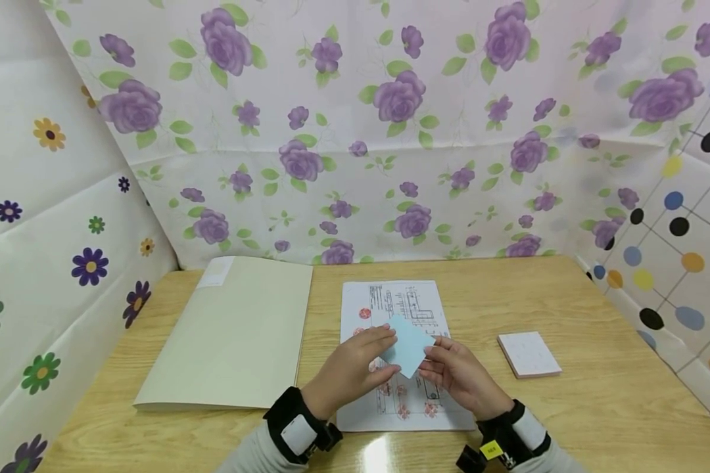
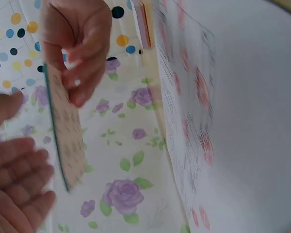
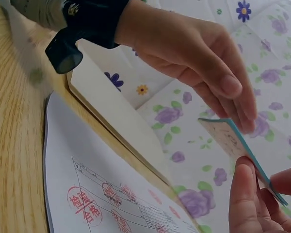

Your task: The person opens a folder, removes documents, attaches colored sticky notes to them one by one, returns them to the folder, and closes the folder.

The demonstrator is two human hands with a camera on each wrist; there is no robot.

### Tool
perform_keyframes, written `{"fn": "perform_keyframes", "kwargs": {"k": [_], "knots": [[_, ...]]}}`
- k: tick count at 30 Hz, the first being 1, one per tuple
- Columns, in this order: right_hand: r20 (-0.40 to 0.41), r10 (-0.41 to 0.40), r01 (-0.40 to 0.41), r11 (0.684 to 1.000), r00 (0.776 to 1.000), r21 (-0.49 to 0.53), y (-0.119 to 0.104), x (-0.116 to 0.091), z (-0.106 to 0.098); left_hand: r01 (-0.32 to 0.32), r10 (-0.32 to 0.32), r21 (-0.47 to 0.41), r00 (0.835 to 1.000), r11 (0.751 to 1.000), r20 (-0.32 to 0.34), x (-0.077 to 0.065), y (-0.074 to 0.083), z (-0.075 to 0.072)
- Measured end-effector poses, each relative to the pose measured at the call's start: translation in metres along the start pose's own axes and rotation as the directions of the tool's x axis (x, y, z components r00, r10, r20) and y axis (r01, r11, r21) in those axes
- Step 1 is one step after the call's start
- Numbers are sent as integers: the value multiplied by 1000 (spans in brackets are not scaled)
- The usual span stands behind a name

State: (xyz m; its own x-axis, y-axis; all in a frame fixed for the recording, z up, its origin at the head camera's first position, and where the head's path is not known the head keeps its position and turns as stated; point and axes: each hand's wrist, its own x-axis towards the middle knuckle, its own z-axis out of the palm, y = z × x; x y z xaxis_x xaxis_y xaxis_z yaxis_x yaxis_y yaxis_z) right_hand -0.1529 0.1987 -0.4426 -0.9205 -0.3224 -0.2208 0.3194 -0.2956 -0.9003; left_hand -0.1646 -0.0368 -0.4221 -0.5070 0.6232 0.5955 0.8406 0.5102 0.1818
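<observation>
My right hand [image 1: 463, 376] pinches one corner of a small light-blue square piece of paper [image 1: 408, 345] between thumb and fingers. Its other face [image 2: 68, 131], seen in the left wrist view, is tan with dark markings. Beside the opposite edge is my left hand [image 1: 355, 361], its fingers extended; a gap shows between them and the square in the left wrist view. Both hands are above white sheets [image 1: 357, 293] printed with line drawings and stamped with red marks [image 3: 85, 206].
A large cream folder [image 1: 236, 341] with a white label lies on the left of the wooden table [image 1: 597, 407]. To the right sits a small square pad [image 1: 528, 353] with a white top. Patterned cloths [image 1: 355, 164] hang at the back and both sides.
</observation>
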Motion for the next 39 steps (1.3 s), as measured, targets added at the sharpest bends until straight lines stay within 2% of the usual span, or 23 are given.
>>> {"fn": "perform_keyframes", "kwargs": {"k": [1,3,6,8,11,14,18,24,31,35,39], "knots": [[-16,-9,9,1000,1000,-23,0,0,1,56,-55,-27,998,998,23,2,3,1],[-61,-21,17,998,998,-67,1,2,5,173,-167,-81,983,982,78,5,8,2],[-133,-49,29,988,990,-149,1,3,13,328,-307,-144,940,934,149,11,14,7],[-171,-77,40,976,982,-213,2,4,17,395,-368,-154,913,906,179,14,17,12],[-186,-126,69,956,974,-286,3,6,20,452,-421,-155,885,878,198,16,20,19],[-180,-151,87,944,972,-317,6,7,21,470,-439,-137,875,872,205,17,23,25],[-156,-155,97,940,975,-328,8,9,21,461,-436,-104,878,881,200,17,26,29],[-105,-149,107,938,983,-328,10,11,17,469,-440,-112,873,876,211,16,24,31],[-88,-133,93,928,987,-362,12,13,16,496,-450,-142,852,856,266,15,21,29],[-78,-128,91,925,989,-369,13,14,15,516,-452,-184,840,837,301,15,17,29],[-69,-124,90,925,990,-368,13,15,14,520,-441,-245,841,818,314,13,13,29]]}}
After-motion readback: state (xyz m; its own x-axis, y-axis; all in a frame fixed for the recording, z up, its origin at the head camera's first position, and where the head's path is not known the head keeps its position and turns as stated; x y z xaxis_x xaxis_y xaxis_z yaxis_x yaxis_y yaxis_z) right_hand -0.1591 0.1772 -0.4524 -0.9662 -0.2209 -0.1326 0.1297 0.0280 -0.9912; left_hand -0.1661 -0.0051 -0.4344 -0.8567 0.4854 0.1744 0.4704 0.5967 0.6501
